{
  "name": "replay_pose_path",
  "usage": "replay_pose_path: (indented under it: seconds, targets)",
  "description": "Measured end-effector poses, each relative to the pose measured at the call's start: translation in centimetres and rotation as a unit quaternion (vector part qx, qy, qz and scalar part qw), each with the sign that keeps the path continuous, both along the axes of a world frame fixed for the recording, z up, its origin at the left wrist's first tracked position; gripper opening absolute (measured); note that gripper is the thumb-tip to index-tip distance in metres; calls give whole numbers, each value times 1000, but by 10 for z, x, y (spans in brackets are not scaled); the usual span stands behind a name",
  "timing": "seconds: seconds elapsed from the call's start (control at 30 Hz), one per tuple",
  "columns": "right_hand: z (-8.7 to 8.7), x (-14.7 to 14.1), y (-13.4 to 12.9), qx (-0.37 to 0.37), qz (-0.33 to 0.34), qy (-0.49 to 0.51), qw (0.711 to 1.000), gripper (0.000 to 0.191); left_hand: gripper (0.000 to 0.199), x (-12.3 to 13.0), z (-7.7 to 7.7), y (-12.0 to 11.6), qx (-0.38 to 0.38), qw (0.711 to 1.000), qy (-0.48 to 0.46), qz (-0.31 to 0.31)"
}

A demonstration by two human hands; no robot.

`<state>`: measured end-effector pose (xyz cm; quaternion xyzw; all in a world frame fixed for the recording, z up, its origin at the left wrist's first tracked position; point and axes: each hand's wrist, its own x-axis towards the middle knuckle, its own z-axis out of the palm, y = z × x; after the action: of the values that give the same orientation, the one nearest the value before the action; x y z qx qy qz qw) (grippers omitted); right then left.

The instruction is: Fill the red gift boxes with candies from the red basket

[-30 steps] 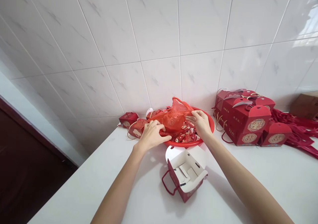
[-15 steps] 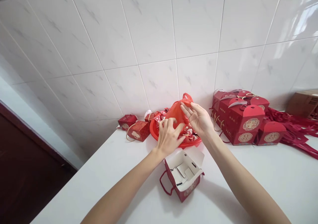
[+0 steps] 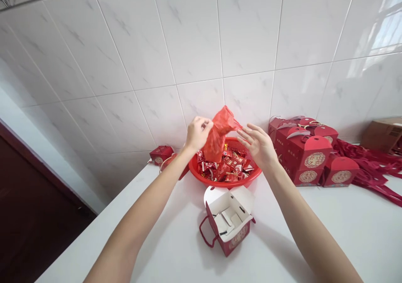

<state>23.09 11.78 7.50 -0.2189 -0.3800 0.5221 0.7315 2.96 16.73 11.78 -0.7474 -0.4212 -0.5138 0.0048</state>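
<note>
The left hand [image 3: 197, 134] pinches the crumpled red plastic bag [image 3: 217, 137], now lifted, exposing more small shiny red packets [image 3: 233, 162]; right hand [image 3: 260, 147] spread.

At the fingers [image 3: 247, 136], the bag [image 3: 218, 128] is thin, crinkled plastic with a slight sheen. Below them, the basin [image 3: 225, 184] is smooth plastic and the wrappers [image 3: 231, 164] are glossy. Nearer than the fingers, the box [image 3: 236, 237] is smooth card, matt white inside. Beyond the fingers, the wall [image 3: 201, 44] is glossy tile; beneath, the surface [image 3: 176, 237] is smooth.
</note>
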Motion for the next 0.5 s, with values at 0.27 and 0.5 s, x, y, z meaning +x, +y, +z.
replay_pose_path:
  seconds: [0.27, 0.5]
  targets:
    - [1, 2, -7, 7, -99, -119, 988, 34, 17, 22, 56, 25, -111, 973, -135, -153]
    - [2, 0, -13, 52, -137, -193, 970, 31, 19, 15, 75, 6, -169, 936, -187, -244]
